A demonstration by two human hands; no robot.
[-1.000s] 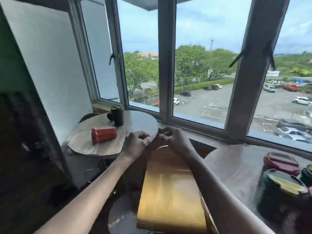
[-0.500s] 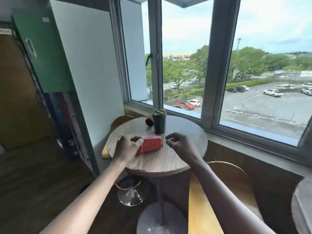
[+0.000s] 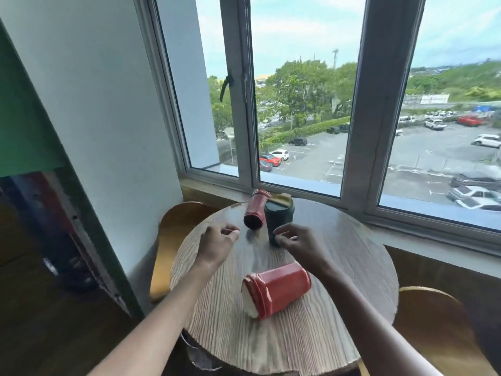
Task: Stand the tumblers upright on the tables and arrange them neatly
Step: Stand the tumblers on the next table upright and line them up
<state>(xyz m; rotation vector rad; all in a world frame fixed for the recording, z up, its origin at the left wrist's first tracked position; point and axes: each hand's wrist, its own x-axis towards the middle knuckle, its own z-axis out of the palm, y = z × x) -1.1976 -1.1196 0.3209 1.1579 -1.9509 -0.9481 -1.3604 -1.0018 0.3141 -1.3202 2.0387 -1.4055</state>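
A round wooden table (image 3: 339,308) stands by the window. On its near half a red tumbler (image 3: 276,290) lies on its side, white lid end facing left. At the far edge a dark green tumbler (image 3: 279,218) stands upright with a yellowish lid. A slimmer dark red tumbler (image 3: 254,210) lies on its side right beside the green one, base toward me. My left hand (image 3: 217,244) hovers just left of the dark red tumbler, fingers curled, holding nothing. My right hand (image 3: 296,244) hovers with its fingertips at the green tumbler's base, empty.
A wooden chair (image 3: 169,245) sits at the table's left and another chair (image 3: 439,329) at the near right. The window sill (image 3: 406,221) runs just behind the table. A white wall (image 3: 95,131) closes the left side.
The view has come closer over the table. My left hand let go of the near red tumbler, and both hands moved forward past it toward the two tumblers at the far edge.
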